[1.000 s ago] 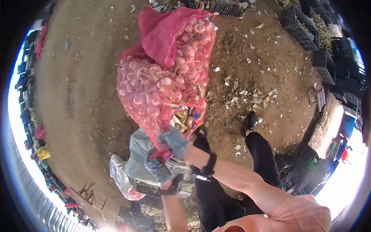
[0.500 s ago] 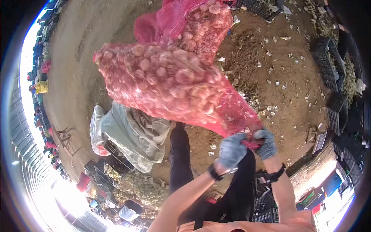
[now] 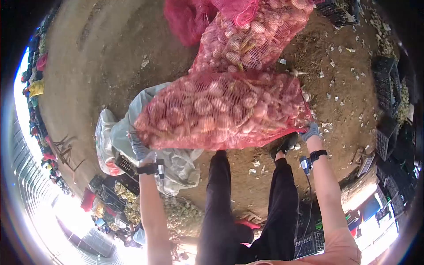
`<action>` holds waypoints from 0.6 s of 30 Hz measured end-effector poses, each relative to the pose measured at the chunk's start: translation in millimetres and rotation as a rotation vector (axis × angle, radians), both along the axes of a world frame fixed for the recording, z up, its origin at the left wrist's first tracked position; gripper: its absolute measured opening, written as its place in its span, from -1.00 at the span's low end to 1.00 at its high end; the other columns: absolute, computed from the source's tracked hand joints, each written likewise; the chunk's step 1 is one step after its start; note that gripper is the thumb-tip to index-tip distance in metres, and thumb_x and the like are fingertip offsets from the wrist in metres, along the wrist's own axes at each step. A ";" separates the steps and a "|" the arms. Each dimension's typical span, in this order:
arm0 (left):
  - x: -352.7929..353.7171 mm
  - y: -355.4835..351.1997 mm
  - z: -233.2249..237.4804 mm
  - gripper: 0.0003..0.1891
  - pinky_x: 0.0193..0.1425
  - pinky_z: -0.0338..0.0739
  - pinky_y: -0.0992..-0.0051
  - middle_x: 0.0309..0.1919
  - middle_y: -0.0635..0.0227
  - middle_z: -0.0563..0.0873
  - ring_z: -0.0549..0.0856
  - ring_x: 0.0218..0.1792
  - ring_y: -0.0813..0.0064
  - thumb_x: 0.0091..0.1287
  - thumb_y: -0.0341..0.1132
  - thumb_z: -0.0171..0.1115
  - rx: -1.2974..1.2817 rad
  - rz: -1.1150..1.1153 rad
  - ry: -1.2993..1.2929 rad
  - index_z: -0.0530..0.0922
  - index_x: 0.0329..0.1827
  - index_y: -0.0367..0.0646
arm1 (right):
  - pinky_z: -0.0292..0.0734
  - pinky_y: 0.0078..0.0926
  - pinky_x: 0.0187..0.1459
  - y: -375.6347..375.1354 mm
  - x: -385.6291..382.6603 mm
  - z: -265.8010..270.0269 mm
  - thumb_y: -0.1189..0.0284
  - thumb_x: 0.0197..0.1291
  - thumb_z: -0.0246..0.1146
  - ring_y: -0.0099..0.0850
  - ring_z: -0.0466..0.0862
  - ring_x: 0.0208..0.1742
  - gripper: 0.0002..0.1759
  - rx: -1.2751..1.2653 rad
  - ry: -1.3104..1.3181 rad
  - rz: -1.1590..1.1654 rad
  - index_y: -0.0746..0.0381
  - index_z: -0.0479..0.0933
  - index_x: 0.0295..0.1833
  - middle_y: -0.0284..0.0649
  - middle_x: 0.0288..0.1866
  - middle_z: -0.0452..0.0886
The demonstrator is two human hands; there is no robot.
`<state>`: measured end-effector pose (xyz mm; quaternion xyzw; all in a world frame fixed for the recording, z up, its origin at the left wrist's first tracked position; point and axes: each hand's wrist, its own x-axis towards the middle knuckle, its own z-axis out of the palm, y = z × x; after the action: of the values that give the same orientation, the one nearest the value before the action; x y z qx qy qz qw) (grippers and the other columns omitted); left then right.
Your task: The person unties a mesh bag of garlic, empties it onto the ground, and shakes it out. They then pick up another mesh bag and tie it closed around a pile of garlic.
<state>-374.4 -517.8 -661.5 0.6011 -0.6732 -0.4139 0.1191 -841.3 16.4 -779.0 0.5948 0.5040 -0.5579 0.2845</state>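
Note:
A full red mesh sack of garlic bulbs (image 3: 221,108) lies crosswise in front of me, above my legs. My left hand (image 3: 140,148), in a grey glove, is against the sack's lower left end, its fingers partly hidden by the mesh. My right hand (image 3: 311,131), also gloved, grips the sack's gathered right end. Behind it, another filled mesh sack (image 3: 251,39) touches the first one. Loose pink netting (image 3: 187,22) lies at that sack's upper left.
Pale plastic sheeting (image 3: 176,170) lies at the left beside a dark crate (image 3: 126,167). Black crates (image 3: 385,84) line the right side. Loose garlic (image 3: 179,216) is heaped at lower left. Dirt floor (image 3: 340,88) bears scattered peel. Distant people are at far left.
My left hand has moved from the tied end to the sack's far left end. The sack has turned level and come nearer. My right hand has shifted slightly up and right.

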 end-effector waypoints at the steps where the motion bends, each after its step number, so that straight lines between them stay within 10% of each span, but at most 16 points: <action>1: -19.2 1.0 4.5 -0.35 0.23 0.37 0.29 0.25 0.28 0.31 0.50 0.07 0.34 0.23 0.02 0.09 0.015 0.000 0.013 0.16 0.31 -0.08 | 0.57 0.02 -0.19 -1.9 1.9 -2.7 0.56 -0.12 0.09 -0.10 0.60 -0.21 -0.64 -0.019 0.034 0.084 0.21 0.44 -0.08 -0.07 -0.20 0.59; 3: -68.1 13.1 51.3 -0.40 0.17 0.38 0.28 0.08 0.32 0.51 0.50 0.07 0.31 0.24 0.15 0.01 0.575 0.532 0.516 0.39 0.15 -0.15 | 0.56 0.01 -0.17 -5.7 9.0 0.9 0.53 -0.08 0.10 -0.09 0.60 -0.19 -0.63 -0.035 0.064 0.163 0.24 0.44 -0.05 -0.08 -0.16 0.58; 8: -36.0 11.0 44.3 -0.39 0.24 0.30 0.26 0.14 0.29 0.47 0.45 0.13 0.31 0.25 0.15 -0.01 0.618 0.513 0.582 0.36 0.18 -0.14 | 0.56 -0.03 -0.17 -20.9 -2.0 18.3 0.40 0.00 0.15 -0.12 0.60 -0.17 -0.64 0.099 0.070 0.410 0.28 0.46 -0.04 -0.06 -0.14 0.58; 11: -49.9 21.6 64.9 -0.40 0.26 0.26 0.23 0.16 0.28 0.46 0.44 0.15 0.29 0.29 0.13 -0.06 0.784 0.569 0.712 0.34 0.20 -0.17 | 0.55 -0.28 -0.21 -69.1 -10.9 64.0 0.33 -0.13 0.30 -0.24 0.62 -0.33 -0.53 0.791 0.063 1.744 0.18 0.50 -0.01 -0.11 -0.25 0.61; 14: -8.1 20.4 33.8 -0.46 0.29 0.23 0.24 0.17 0.25 0.45 0.41 0.18 0.27 0.35 0.05 -0.15 0.911 0.717 0.813 0.35 0.18 -0.22 | 0.54 -0.38 -0.17 -136.5 23.5 110.9 0.26 -0.06 0.29 -0.24 0.61 -0.23 -0.49 0.947 0.716 1.949 0.20 0.45 0.05 -0.08 -0.12 0.58; 15: -10.7 26.0 40.1 -0.53 0.31 0.21 0.24 0.17 0.20 0.43 0.41 0.18 0.26 0.39 -0.07 -0.19 0.882 0.750 0.816 0.34 0.18 -0.23 | 0.52 -0.37 -0.12 -186.9 40.0 149.9 0.24 -0.03 0.28 -0.24 0.59 -0.16 -0.48 0.529 0.605 1.770 0.21 0.43 0.07 -0.07 -0.06 0.54; 16: 0.6 36.7 32.0 -0.58 0.30 0.23 0.25 0.18 0.18 0.41 0.42 0.16 0.25 0.40 -0.17 -0.18 0.514 0.031 0.433 0.31 0.20 -0.25 | 0.50 -0.37 -0.07 -237.1 68.0 182.9 0.23 0.00 0.28 -0.24 0.57 -0.09 -0.48 0.140 0.477 1.553 0.22 0.42 0.08 -0.06 0.00 0.51; 18: -8.1 42.5 39.7 -0.60 0.29 0.26 0.28 0.17 0.18 0.41 0.43 0.15 0.27 0.38 -0.21 -0.14 0.410 -0.006 0.276 0.30 0.20 -0.24 | 0.54 -0.50 -0.12 -321.3 123.9 250.2 0.37 0.05 0.25 -0.35 0.57 -0.08 -0.64 -0.014 0.905 1.837 0.22 0.45 -0.01 -0.11 -0.01 0.50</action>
<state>-382.5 -475.3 -621.8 0.5485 -0.5541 -0.6205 0.0843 -717.4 -304.8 -528.9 -0.2893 0.8220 -0.2994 0.3885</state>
